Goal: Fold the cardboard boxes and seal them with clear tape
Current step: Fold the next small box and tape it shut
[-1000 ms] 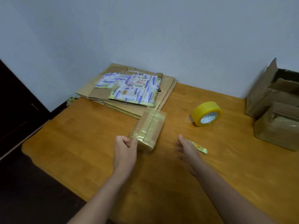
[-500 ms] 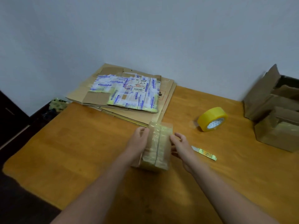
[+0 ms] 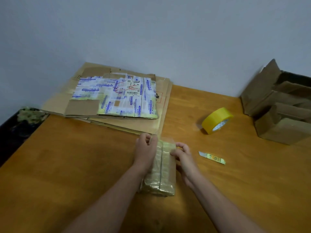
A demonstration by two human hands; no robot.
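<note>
On cardboard (image 3: 81,107), barcode label (image 3: 133,93), taped box (image 3: 162,174) gripped

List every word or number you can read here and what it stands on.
"17", handwritten, uncertain: white label on the flattened carton.
Barcode digits below it: too small to read.
Blue-printed tape on the carton: blurred.
Tape roll core print: too small to read.
Cutter print: blurred.
</note>
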